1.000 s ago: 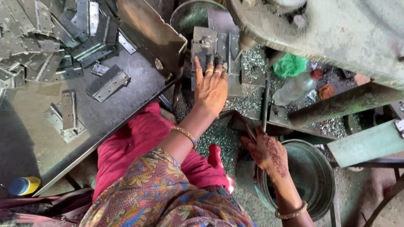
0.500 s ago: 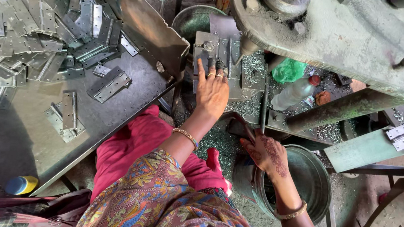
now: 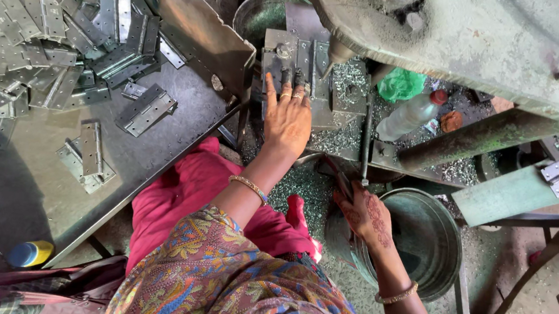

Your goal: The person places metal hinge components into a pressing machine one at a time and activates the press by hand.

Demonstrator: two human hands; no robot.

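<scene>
Loading step, I'd say: left hand (image 3: pixel 288 120) flat, fingers extended, pressing a hinge plate (image 3: pixel 303 77) onto the press die (image 3: pixel 312 105). Right hand (image 3: pixel 364 216) loosely curled by the metal tub (image 3: pixel 432 240); hold unclear. Next calls for fingers clear of the punch (image 3: pixel 336 54).

Head view, steeply downward, close

Plastic bottle (image 3: pixel 410 115), green bag (image 3: pixel 401 84), metal basin (image 3: pixel 422 239)

Metal wkshop: press (image 3: pixel 441 36), hinges (image 3: pixel 53 26).
</scene>
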